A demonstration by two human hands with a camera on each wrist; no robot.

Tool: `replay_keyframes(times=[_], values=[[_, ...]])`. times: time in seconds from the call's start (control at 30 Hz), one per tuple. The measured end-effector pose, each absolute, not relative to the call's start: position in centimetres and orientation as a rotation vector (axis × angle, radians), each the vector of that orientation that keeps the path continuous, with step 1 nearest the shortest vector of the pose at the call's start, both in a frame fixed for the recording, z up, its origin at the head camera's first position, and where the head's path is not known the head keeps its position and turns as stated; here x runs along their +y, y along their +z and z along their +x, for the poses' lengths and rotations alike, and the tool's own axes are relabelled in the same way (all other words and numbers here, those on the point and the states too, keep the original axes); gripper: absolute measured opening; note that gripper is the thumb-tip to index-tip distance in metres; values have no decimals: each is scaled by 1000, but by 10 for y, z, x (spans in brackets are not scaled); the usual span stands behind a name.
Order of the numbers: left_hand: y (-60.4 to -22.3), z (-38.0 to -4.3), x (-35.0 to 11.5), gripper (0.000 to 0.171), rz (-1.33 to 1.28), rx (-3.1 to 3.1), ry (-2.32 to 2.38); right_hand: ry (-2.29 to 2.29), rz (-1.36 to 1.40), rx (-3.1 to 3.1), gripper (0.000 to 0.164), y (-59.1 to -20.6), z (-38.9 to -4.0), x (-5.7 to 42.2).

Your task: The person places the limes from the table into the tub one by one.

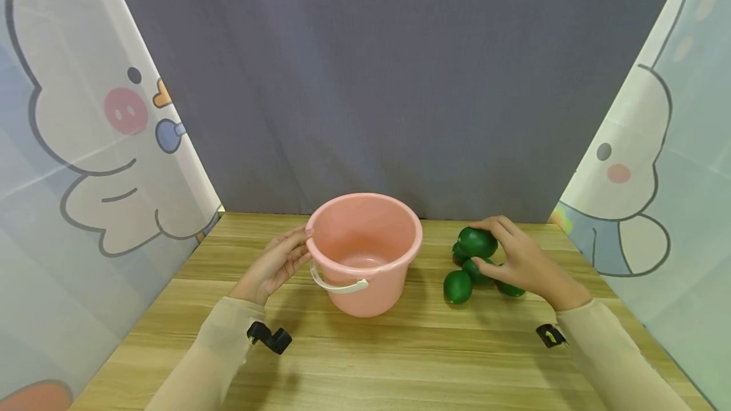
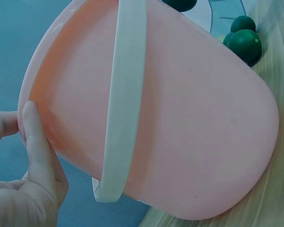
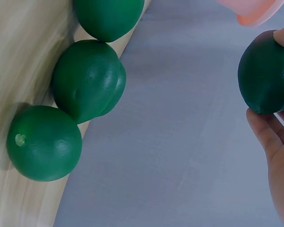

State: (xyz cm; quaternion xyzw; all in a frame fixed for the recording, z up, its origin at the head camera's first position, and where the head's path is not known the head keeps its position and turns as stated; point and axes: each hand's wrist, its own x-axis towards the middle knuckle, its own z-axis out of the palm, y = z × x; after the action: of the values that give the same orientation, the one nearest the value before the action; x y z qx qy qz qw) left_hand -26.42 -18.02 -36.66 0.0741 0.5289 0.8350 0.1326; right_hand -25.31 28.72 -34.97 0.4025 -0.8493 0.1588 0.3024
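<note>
A pink bucket (image 1: 365,252) with a white handle (image 1: 338,284) stands upright on the wooden table (image 1: 400,360). My left hand (image 1: 288,252) touches its left side just under the rim with fairly straight fingers; in the left wrist view the fingers (image 2: 35,142) lie against the bucket (image 2: 189,118). Right of the bucket lies a pile of several green fruits (image 1: 457,286). My right hand (image 1: 495,247) grips the top green fruit (image 1: 477,241) between fingers and thumb. The right wrist view shows this held fruit (image 3: 266,73) apart from three others (image 3: 43,143) on the table.
A grey cloth backdrop (image 1: 388,81) closes the back of the table. Cartoon-printed curtains hang at the left (image 1: 85,144) and right (image 1: 657,144). Bare wood stretches in front of the bucket.
</note>
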Motion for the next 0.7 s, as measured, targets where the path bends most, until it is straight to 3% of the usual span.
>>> replay_keyframes(times=[0.7], values=[[-364,-263,-179,52,201,1548,2413,446,1102,-2181,57,-342,-262,269]])
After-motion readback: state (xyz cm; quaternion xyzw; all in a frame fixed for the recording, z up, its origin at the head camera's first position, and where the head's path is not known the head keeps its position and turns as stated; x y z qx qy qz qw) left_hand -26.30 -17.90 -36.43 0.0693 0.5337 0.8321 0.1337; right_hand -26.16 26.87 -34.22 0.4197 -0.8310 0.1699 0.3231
